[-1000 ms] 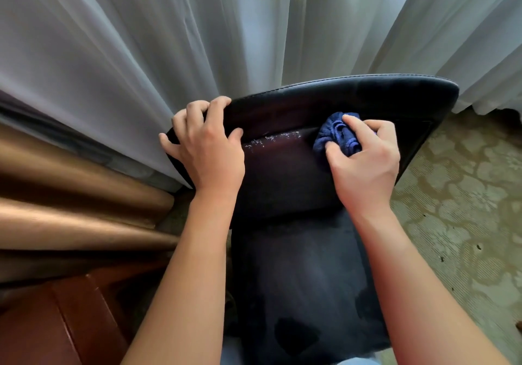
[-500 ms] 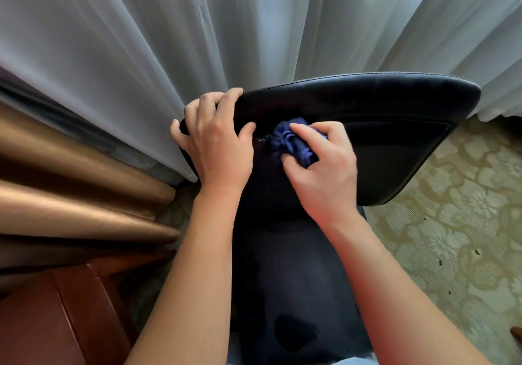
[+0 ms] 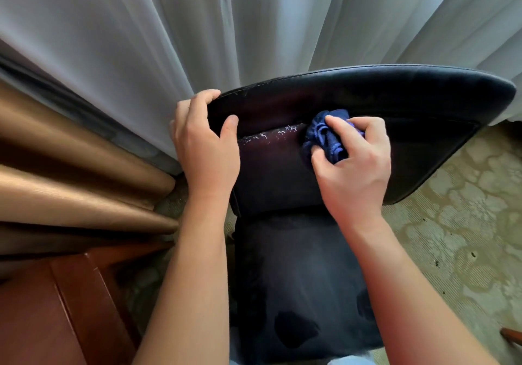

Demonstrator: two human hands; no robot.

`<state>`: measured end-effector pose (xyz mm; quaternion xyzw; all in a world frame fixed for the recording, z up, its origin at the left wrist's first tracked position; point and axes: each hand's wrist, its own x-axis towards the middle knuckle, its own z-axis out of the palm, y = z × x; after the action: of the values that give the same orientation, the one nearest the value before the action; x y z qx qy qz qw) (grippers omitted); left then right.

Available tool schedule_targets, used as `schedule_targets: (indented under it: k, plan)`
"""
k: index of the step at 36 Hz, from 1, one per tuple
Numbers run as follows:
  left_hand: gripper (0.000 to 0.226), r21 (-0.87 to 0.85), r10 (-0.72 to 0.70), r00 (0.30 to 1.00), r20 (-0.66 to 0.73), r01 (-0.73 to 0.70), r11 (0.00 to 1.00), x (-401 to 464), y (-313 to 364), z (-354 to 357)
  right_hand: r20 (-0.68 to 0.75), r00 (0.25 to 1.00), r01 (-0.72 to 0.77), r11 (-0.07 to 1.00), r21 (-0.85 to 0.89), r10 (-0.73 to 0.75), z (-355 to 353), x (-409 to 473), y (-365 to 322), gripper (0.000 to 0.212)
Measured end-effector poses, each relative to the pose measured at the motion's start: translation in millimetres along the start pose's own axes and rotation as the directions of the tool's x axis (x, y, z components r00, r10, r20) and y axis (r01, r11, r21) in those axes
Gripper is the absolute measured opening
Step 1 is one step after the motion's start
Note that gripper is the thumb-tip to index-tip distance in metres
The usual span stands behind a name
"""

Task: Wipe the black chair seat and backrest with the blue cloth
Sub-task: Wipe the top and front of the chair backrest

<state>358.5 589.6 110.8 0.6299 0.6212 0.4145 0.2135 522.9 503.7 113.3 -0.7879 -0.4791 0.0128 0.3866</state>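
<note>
Blue cloth [image 3: 324,136] bunched in our right hand [image 3: 353,164] against the backrest [image 3: 395,105]; our left hand [image 3: 204,150] fingers grip its edge.

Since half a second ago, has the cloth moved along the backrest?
Yes. The blue cloth slid right along the backrest seam, away from the left hand gripping its corner.

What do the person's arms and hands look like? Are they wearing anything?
Both arms are bare up to the picture's edge, with no sleeves showing. The left hand and right hand wear no gloves, rings, watch or bracelets. The fingernails are short and unpainted.
</note>
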Motion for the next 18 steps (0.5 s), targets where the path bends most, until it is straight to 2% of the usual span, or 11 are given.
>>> schedule_targets:
  k: [10, 14, 16, 18]
  plan:
    - [0.039, -0.014, -0.003, 1.0, 0.026, 0.003, 1.0, 5.6, -6.6, -3.5, 0.213, 0.963, 0.167, 0.986, -0.004, -0.162, 29.5, -18.0, -43.7, 0.044]
    - [0.044, -0.036, 0.01, 0.996, 0.093, -0.006, 0.999, 2.6, -8.7, -10.6, 0.148, 0.981, 0.114, 0.989, 0.095, -0.127, 13.2, -15.0, -34.1, 0.041]
    - [0.042, -0.09, -0.052, 0.994, 0.097, 0.061, 0.994, -1.2, -14.2, -12.6, 0.073, 0.994, 0.074, 0.988, 0.137, -0.084, 1.1, -14.1, -24.6, 0.042]
    - [0.036, -0.178, -0.156, 0.984, 0.082, 0.169, 0.97, -4.3, -20.9, -14.6, 0.015, 0.999, 0.042, 0.994, 0.101, -0.043, -7.4, -11.7, -15.3, 0.042]
